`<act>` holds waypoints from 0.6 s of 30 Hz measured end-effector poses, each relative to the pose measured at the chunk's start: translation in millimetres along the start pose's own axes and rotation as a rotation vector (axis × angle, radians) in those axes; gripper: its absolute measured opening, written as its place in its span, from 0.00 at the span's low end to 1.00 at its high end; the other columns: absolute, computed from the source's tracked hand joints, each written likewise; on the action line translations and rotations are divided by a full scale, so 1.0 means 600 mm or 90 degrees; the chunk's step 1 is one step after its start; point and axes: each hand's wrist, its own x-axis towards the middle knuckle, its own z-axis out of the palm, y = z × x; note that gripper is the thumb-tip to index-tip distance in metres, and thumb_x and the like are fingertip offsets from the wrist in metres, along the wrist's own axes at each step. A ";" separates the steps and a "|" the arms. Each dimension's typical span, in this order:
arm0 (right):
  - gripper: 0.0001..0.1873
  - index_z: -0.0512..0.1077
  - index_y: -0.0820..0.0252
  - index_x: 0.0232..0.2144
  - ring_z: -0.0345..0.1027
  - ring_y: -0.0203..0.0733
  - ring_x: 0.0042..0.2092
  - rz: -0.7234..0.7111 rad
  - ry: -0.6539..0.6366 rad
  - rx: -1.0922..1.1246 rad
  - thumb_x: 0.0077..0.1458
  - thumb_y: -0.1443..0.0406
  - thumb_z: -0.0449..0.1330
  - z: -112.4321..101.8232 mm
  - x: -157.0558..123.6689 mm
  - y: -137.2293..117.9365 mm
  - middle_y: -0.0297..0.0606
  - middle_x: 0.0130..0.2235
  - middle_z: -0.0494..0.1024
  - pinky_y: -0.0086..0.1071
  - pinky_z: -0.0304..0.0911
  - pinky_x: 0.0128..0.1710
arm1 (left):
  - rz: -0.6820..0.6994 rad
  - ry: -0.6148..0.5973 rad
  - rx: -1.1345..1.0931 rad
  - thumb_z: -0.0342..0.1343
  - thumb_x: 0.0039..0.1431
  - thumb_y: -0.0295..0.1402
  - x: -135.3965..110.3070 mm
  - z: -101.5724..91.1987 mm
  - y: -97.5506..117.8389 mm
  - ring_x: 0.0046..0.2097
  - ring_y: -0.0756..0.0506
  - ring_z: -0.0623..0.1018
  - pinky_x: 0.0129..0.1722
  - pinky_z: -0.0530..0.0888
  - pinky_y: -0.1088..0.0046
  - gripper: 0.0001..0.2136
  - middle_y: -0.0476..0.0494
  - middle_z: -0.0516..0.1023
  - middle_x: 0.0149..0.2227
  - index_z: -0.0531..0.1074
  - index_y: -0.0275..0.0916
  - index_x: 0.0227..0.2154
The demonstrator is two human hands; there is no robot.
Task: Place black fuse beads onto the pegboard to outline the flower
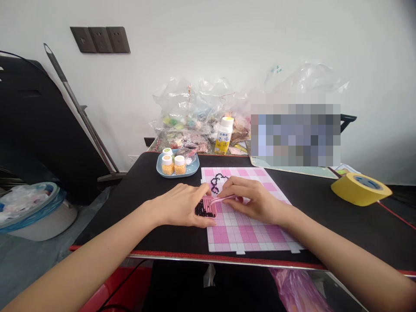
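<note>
My left hand is closed around a small pink ridged tray, which holds many black beads. Pink tweezers are pinched in my right hand, their tips over the tray. Whether a bead sits between the tips is too small to tell. Under both hands lies a pink-and-white checked pegboard with a fine grid. A curling outline of black beads stands on its upper left part, partly hidden by my right fingers.
Behind the board, a blue plate carries small white-lidded jars. A white and yellow bottle stands before heaped plastic bags. Yellow tape lies at the right. A bin is at the left, off the table.
</note>
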 end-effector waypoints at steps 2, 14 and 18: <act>0.09 0.72 0.59 0.41 0.67 0.35 0.35 0.019 0.025 -0.018 0.60 0.66 0.53 -0.007 -0.004 0.007 0.40 0.35 0.73 0.26 0.65 0.27 | -0.002 -0.001 0.001 0.52 0.54 0.54 0.000 -0.001 0.000 0.33 0.39 0.76 0.31 0.67 0.67 0.25 0.44 0.75 0.32 0.63 0.39 0.46; 0.09 0.74 0.59 0.38 0.68 0.32 0.29 0.088 0.055 -0.169 0.58 0.66 0.55 -0.013 -0.021 0.036 0.38 0.35 0.74 0.28 0.63 0.27 | 0.002 0.004 0.000 0.52 0.54 0.54 -0.001 -0.003 0.001 0.31 0.40 0.74 0.30 0.66 0.68 0.26 0.48 0.71 0.26 0.64 0.39 0.48; 0.09 0.74 0.60 0.38 0.67 0.32 0.29 0.088 0.050 -0.178 0.58 0.66 0.54 -0.010 -0.019 0.038 0.39 0.35 0.74 0.28 0.62 0.26 | 0.003 -0.001 -0.002 0.51 0.54 0.54 0.002 -0.003 0.000 0.31 0.39 0.74 0.31 0.67 0.66 0.27 0.48 0.70 0.26 0.63 0.39 0.49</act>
